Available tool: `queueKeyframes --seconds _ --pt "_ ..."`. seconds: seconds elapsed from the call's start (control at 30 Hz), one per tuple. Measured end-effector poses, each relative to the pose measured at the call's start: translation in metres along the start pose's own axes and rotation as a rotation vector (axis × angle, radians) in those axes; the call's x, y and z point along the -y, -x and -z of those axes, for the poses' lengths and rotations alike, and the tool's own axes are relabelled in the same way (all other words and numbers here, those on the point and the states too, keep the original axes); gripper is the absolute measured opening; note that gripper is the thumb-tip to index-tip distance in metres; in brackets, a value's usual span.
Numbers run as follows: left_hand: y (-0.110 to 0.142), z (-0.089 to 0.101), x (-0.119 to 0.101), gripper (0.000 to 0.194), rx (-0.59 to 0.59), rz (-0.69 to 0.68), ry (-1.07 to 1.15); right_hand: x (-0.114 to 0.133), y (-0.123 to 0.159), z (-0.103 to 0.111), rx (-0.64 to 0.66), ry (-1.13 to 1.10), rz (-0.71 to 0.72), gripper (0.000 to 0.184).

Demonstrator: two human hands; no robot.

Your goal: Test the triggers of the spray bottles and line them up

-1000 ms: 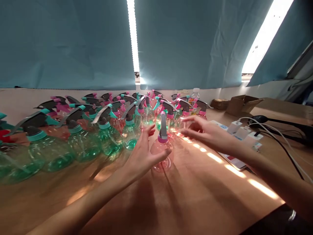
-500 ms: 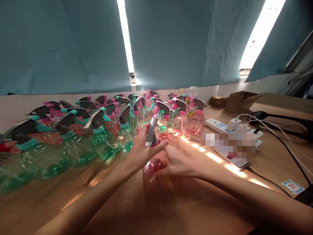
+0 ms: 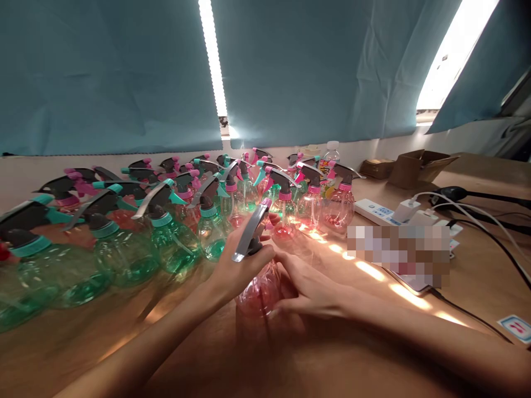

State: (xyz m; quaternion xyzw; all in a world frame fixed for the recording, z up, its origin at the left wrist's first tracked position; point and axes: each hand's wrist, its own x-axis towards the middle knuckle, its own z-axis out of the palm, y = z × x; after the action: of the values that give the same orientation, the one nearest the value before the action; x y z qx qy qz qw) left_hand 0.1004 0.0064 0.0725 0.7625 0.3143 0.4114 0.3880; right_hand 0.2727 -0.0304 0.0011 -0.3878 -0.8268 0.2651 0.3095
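Observation:
A pink see-through spray bottle (image 3: 259,293) stands on the wooden table right in front of me, a little pink liquid showing inside. My left hand (image 3: 244,251) is closed around its neck, just under the dark spray head. The grey trigger lever (image 3: 250,232) points back toward me and slightly left. Lower down, my right hand (image 3: 309,284) grips the right side of the round body, thumb low on the near side. Its far fingers are hidden behind the bottle. Closest to my left hand is a green spray bottle (image 3: 213,237).
Rows of green spray bottles (image 3: 176,243) and pink spray bottles (image 3: 309,204) fill the left and back. On the right lie a power strip (image 3: 369,210) with chargers and cables, a phone-like device partly blurred out, and an open cardboard box (image 3: 418,168). A blue curtain hangs behind.
The held spray bottle has come slightly nearer. Its spray head has turned, so the lever shows more of its length. Both hands stay on it, and the view has shifted a little.

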Motion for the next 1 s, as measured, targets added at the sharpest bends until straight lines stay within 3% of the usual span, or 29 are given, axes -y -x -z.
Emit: queueKeyframes --seconds 0.23,0.43,0.7,1.0 --pt "-0.001 0.001 -0.001 0.035 0.026 0.003 -0.054 -0.021 0.013 0.007 0.100 0.155 -0.095 0.098" --pt "-0.003 0.004 0.004 0.047 0.066 -0.003 -0.041 -0.022 0.013 0.019 0.227 0.296 -0.150 0.101" --pt "-0.014 0.019 -0.001 0.053 0.036 0.028 -0.085 -0.016 0.014 0.021 0.255 0.293 -0.183 0.104" --pt "-0.013 0.019 0.004 0.048 0.002 -0.014 -0.102 -0.023 0.018 0.017 0.242 0.295 -0.150 0.100"
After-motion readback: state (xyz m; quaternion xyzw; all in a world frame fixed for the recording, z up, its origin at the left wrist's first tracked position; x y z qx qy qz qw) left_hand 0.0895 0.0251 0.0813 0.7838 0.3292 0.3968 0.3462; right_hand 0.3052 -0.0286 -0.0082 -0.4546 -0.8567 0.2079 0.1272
